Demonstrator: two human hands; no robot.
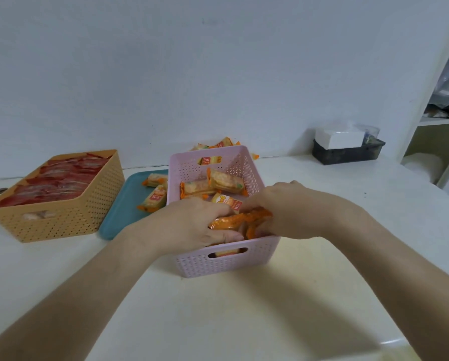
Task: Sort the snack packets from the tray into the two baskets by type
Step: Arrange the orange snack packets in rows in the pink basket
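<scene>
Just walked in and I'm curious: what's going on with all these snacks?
A person is sorting snacks. The left hand and right hand grip a bunch of orange packets inside the pink basket, which holds several more. The tan basket is full of red packets. Two loose packets lie on the teal tray, with a further pile behind the pink basket.

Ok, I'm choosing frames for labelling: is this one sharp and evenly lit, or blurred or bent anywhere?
Head view: wide-angle distortion bows the white table edge and stretches the forearms; there too, the orange snack packets gripped by the left hand and right hand look smeared; light is soft, with faint shadows beside the pink perforated plastic basket.
</scene>
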